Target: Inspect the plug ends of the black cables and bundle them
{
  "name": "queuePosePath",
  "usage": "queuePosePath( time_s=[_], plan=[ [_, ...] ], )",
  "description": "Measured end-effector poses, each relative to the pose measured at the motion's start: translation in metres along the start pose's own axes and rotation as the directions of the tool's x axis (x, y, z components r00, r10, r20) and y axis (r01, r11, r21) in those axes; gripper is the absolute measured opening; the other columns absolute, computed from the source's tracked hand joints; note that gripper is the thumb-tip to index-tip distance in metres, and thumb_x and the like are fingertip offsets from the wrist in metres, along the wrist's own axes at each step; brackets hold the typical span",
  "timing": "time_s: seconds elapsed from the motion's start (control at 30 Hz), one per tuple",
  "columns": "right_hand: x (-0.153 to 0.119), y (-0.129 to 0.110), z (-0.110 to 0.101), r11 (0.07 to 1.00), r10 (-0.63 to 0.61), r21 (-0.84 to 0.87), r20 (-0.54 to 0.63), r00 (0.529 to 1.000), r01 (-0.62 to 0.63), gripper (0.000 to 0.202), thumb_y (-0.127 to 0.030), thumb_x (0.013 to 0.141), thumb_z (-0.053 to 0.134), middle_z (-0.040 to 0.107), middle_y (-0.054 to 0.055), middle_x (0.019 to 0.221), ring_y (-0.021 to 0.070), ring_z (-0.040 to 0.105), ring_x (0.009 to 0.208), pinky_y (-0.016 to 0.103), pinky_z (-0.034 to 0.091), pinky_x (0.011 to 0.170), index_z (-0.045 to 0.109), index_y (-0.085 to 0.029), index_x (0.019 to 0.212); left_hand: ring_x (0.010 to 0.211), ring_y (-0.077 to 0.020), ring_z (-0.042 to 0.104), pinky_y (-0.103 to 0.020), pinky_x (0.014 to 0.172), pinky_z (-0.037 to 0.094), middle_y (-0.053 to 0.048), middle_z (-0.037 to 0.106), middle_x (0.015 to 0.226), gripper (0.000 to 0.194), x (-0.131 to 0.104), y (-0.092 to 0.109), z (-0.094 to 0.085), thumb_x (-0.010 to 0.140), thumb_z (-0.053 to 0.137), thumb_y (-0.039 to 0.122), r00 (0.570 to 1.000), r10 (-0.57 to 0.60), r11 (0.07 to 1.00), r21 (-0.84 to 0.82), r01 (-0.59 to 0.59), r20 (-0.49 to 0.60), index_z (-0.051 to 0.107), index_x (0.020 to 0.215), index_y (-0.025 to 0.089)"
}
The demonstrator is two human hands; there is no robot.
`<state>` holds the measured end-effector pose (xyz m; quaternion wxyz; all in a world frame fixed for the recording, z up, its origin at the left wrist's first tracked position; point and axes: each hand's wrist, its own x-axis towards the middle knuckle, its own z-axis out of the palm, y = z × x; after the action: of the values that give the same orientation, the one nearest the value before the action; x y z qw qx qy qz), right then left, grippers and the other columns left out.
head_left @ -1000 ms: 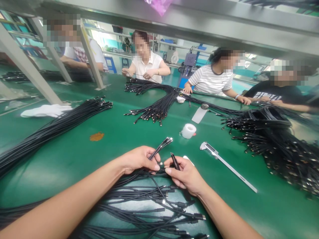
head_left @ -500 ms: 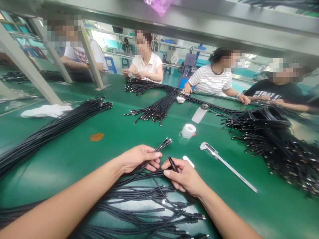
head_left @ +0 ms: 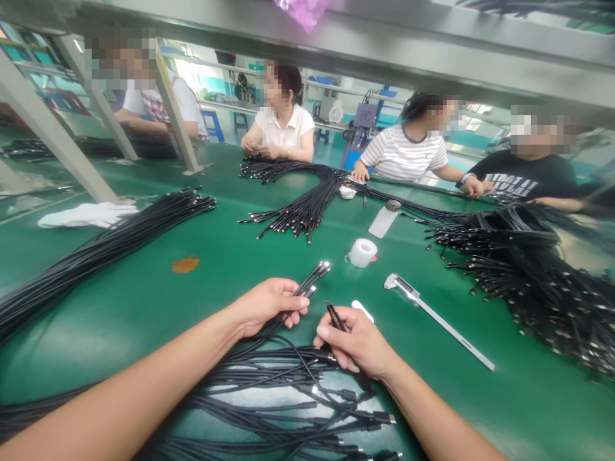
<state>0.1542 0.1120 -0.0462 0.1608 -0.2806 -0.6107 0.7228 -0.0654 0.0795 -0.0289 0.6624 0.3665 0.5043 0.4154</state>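
My left hand is closed around several black cables, whose metal connector ends stick out past the thumb toward the upper right. One connector sits slightly lower than the others. In my right hand is a slim black utility knife, its tip pointing up and away from me. A small gap separates the two hands. Under them, a loose spread of black cables lies on the green table, with connector ends toward the right; some ends lie close below my right fingers.
A digital caliper lies to the right, near a white roll and a translucent bottle. Cable bundles lie left, ahead and right. A white glove rests by the metal posts. Co-workers sit opposite.
Another connector end now shows in my left hand's bunch. My right fingers have come off the cables they touched, keeping the knife. Across the table, a co-worker in white has turned their head.
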Motion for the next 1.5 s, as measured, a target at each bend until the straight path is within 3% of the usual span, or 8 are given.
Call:
queuePosePath(
  time_s=[0.2, 0.47, 0.57, 0.8, 1.27, 1.5],
  plan=[
    [0.002, 0.002, 0.000, 0.999, -0.025, 0.029, -0.026, 0.999, 0.026, 0.035, -0.047, 0.086, 0.070, 0.053, -0.005, 0.044, 0.0029, 0.035, 0.029, 0.013, 0.024, 0.029, 0.064, -0.013, 0.084, 0.049, -0.0058, 0.052, -0.014, 0.045, 0.040, 0.001, 0.059, 0.060, 0.037, -0.002, 0.000, 0.004, 0.065, 0.086, 0.029, 0.999, 0.021, 1.000, 0.009, -0.021, 0.024, 0.056, 0.077, 0.011],
    [0.003, -0.001, 0.002, 0.996, -0.038, 0.077, -0.066, 0.997, 0.043, 0.032, -0.043, 0.084, 0.071, 0.051, -0.005, 0.043, 0.0020, 0.032, 0.029, 0.012, 0.021, 0.029, 0.061, -0.013, 0.083, 0.050, -0.0053, 0.052, -0.013, 0.045, 0.039, 0.003, 0.057, 0.061, 0.035, -0.004, 0.000, 0.006, 0.063, 0.086, 0.024, 0.999, 0.034, 0.999, 0.030, -0.036, 0.039, 0.057, 0.076, 0.011],
    [0.004, 0.000, 0.004, 0.991, -0.042, 0.122, -0.129, 0.991, 0.058, 0.033, -0.041, 0.080, 0.076, 0.052, -0.006, 0.050, 0.0022, 0.036, 0.032, 0.012, 0.022, 0.029, 0.060, -0.014, 0.085, 0.051, -0.0060, 0.054, -0.013, 0.047, 0.041, 0.001, 0.059, 0.061, 0.033, -0.005, 0.001, 0.006, 0.065, 0.086, 0.024, 0.998, 0.036, 0.998, 0.046, -0.038, 0.048, 0.058, 0.078, 0.011],
    [0.006, 0.002, 0.005, 0.971, -0.063, 0.212, -0.221, 0.973, 0.111, 0.037, -0.037, 0.075, 0.079, 0.058, 0.000, 0.088, -0.0004, 0.043, 0.039, 0.012, 0.020, 0.030, 0.059, -0.016, 0.098, 0.053, -0.0105, 0.060, -0.018, 0.051, 0.048, -0.002, 0.061, 0.063, 0.035, -0.008, 0.002, 0.008, 0.070, 0.083, 0.032, 0.993, 0.037, 0.997, 0.070, -0.045, 0.113, 0.058, 0.082, 0.010],
    [0.007, 0.002, 0.002, 0.952, -0.081, 0.270, -0.228, 0.970, 0.143, 0.038, -0.034, 0.078, 0.078, 0.066, 0.004, 0.096, -0.0009, 0.041, 0.036, 0.012, 0.018, 0.028, 0.061, -0.016, 0.107, 0.055, -0.0116, 0.063, -0.019, 0.052, 0.049, -0.003, 0.065, 0.069, 0.040, -0.007, 0.000, 0.009, 0.069, 0.084, 0.036, 0.994, 0.011, 0.996, 0.083, -0.020, 0.104, 0.059, 0.088, 0.011],
    [0.008, 0.001, 0.000, 0.927, -0.056, 0.348, -0.247, 0.967, 0.142, 0.035, -0.044, 0.084, 0.072, 0.065, 0.000, 0.065, 0.0022, 0.037, 0.032, 0.012, 0.017, 0.027, 0.056, -0.015, 0.093, 0.069, -0.0125, 0.065, -0.025, 0.068, 0.056, -0.005, 0.066, 0.080, 0.039, -0.004, 0.001, 0.011, 0.075, 0.078, 0.044, 0.999, 0.018, 0.996, 0.090, -0.022, 0.037, 0.064, 0.084, 0.009]
  ],
)
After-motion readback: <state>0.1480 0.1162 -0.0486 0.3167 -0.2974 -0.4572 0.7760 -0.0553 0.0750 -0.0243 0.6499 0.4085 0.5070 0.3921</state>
